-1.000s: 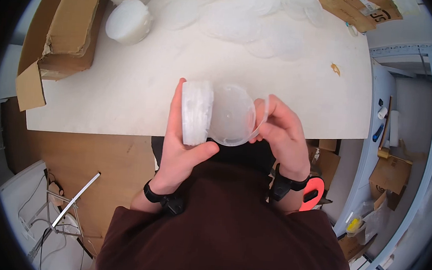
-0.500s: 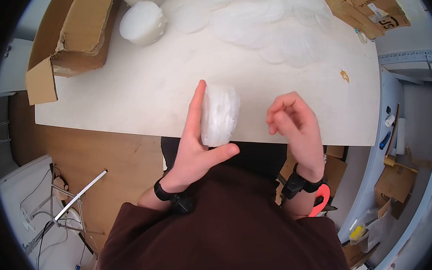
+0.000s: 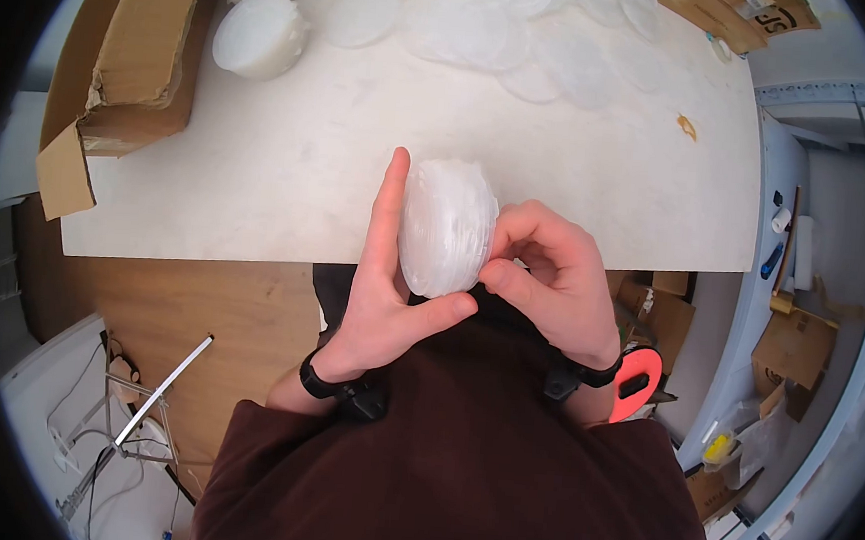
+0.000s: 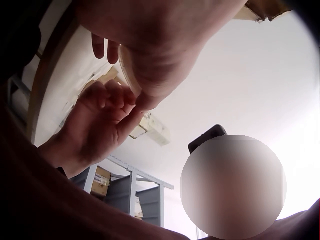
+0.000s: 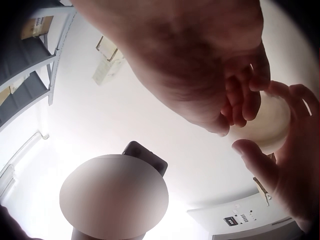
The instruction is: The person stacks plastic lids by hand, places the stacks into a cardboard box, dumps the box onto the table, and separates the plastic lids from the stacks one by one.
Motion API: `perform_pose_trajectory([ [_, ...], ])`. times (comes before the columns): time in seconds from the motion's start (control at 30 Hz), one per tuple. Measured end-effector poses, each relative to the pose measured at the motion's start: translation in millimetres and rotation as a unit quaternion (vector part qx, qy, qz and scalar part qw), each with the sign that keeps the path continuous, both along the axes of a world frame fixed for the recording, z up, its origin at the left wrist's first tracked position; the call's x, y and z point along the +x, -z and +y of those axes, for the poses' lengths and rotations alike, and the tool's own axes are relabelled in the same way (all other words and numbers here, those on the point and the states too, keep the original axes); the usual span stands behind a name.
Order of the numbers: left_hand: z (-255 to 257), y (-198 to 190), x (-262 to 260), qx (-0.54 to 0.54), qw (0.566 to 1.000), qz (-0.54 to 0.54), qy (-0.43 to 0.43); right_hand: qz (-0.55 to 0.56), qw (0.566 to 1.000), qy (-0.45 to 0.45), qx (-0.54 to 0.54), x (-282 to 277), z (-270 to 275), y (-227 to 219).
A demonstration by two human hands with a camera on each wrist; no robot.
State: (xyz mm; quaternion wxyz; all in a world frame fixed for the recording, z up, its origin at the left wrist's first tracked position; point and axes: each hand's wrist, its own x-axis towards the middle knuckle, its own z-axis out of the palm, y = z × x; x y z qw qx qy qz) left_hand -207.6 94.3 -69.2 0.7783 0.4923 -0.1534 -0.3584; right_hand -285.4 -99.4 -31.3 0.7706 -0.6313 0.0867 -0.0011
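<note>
A thick stack of translucent plastic lids (image 3: 447, 229) stands on edge between my two hands, by the near edge of the table. My left hand (image 3: 378, 301) grips it from the left, fingers stretched along its flat side and thumb under the near rim. At the right rim, the thumb and forefinger of my right hand (image 3: 560, 284) pinch the edge of the stack. In the right wrist view the pale stack (image 5: 274, 122) shows between the left hand (image 5: 295, 165) and the curled right fingers. The left wrist view mostly hides it behind the left hand (image 4: 160, 50).
Loose translucent lids (image 3: 469, 32) lie spread over the far part of the white table (image 3: 208, 174). More round stacks (image 3: 260, 35) stand at far left, beside a long open cardboard box (image 3: 143, 39). Another carton (image 3: 731, 15) sits at far right. Shelving (image 3: 827, 227) flanks the right side.
The right hand, which held one clear lid apart from the stack, was then empty and off to the right; now it is back at the stack's right rim. The stack has turned slightly.
</note>
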Motion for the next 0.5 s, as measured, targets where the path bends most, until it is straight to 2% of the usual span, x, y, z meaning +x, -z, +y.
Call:
perform_pose_trajectory([
  [0.07, 1, 2, 0, 0.012, 0.999, -0.039, 0.000, 0.010, 0.999, 0.016, 0.029, 0, 2, -3],
  [0.17, 2, 1, 0, 0.012, 1.000, -0.011, 0.008, 0.026, 0.999, 0.004, 0.021, 0, 0, -5],
  [0.3, 2, 0, 1, 0.001, 1.000, -0.008, 0.022, 0.007, 0.997, -0.033, 0.072, 0, -2, 1],
  [0.4, -1, 1, -1, -0.027, 0.999, 0.026, 0.008, -0.011, 0.994, -0.037, 0.098, -2, -4, 5],
  [0.47, -4, 2, -1, -0.062, 0.992, 0.109, -0.014, -0.022, 0.993, -0.033, 0.109, -1, -6, 5],
  [0.5, 0, 5, 1, -0.051, 0.988, 0.143, 0.003, -0.033, 0.994, -0.015, 0.103, -1, -8, 3],
])
